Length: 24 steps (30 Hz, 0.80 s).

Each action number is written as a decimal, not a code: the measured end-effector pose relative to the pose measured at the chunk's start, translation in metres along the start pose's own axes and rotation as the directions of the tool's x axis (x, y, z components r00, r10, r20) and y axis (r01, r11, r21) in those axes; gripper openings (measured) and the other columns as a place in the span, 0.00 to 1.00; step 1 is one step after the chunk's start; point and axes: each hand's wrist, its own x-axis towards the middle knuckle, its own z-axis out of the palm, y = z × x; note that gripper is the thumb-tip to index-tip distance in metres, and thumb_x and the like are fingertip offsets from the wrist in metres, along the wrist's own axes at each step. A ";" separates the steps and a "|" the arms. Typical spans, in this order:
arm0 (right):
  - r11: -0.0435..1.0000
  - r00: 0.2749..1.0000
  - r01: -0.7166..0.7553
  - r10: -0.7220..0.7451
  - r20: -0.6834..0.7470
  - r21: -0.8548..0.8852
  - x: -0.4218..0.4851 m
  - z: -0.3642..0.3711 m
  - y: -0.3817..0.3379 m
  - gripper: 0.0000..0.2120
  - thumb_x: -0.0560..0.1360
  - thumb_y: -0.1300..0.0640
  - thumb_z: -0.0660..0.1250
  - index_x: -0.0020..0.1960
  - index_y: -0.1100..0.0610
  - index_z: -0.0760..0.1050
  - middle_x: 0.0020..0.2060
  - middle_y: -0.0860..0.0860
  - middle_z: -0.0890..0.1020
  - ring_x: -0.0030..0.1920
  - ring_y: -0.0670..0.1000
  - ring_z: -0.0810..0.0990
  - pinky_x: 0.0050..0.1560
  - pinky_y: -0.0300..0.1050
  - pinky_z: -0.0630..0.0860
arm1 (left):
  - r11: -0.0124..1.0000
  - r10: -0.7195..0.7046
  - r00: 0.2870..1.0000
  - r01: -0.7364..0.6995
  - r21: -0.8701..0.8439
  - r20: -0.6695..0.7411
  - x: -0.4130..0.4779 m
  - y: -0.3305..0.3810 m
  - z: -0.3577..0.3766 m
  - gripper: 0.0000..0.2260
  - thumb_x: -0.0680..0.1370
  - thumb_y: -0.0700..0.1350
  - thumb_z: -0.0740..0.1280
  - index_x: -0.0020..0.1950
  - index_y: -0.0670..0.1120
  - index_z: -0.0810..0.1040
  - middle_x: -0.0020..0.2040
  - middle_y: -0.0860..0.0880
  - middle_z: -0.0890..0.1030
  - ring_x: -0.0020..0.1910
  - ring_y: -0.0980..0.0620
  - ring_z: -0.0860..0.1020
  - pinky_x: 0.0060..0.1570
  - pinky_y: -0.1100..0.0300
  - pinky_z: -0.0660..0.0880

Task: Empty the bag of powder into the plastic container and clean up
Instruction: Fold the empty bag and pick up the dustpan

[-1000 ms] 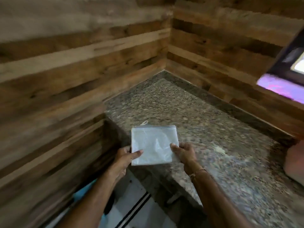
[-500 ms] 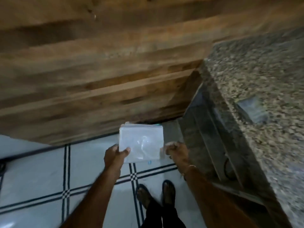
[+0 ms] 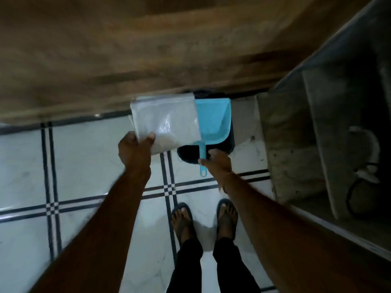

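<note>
The left hand (image 3: pixel 135 150) pinches the lower left corner of the bag (image 3: pixel 166 121), thumb on its near face and fingers behind, so the bag stands up above the knuckles. Just right of that thumb, the right hand (image 3: pixel 218 163) reaches to the blue dustpan (image 3: pixel 213 121); its fingertips touch the handle, but whether they close around it cannot be told. A dark bin (image 3: pixel 187 154) sits under the dustpan, beyond the right fingers.

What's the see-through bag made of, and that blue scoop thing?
The bag looks like thin clear plastic film: it is see-through, crinkly and glints in the light. The blue dustpan looks like hard moulded plastic, smooth and evenly coloured, with a handle in the same blue. Neither can be told for certain.
</note>
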 end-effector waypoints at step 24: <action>0.884 0.906 0.082 0.127 -0.404 0.461 -0.052 -0.071 0.109 0.11 0.80 0.50 0.67 0.52 0.58 0.72 0.37 0.47 0.77 0.39 0.51 0.76 0.46 0.60 0.76 | 0.894 -0.005 0.996 -0.034 0.447 0.086 0.006 -0.001 0.107 0.11 0.73 0.50 0.75 0.52 0.48 0.81 0.46 0.50 0.82 0.45 0.48 0.79 0.42 0.58 0.71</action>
